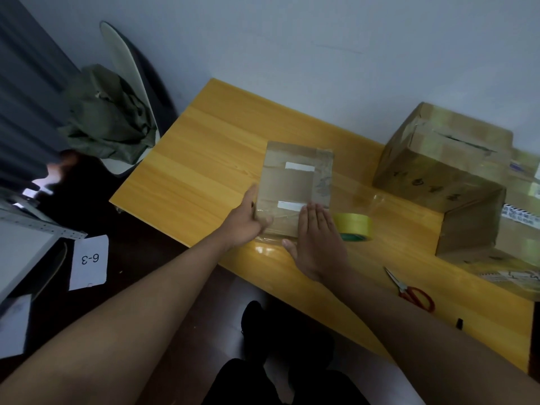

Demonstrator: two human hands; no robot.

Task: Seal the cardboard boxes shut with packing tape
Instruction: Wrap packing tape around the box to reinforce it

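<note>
Hands work on a small cardboard box (296, 185) lying on the yellow surface (204, 159). Left hand (245, 220) grips its left edge; right hand (318, 238) lies flat, fingers straight, pressing its near end. Tape roll (355, 226) sits just right of it, scissors (412, 290) nearer the edge.

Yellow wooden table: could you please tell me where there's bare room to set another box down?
The yellow wooden table is bare left of and behind the small flat cardboard box. Its right side is crowded: yellow tape roll, large cardboard boxes, red-handled scissors.
</note>
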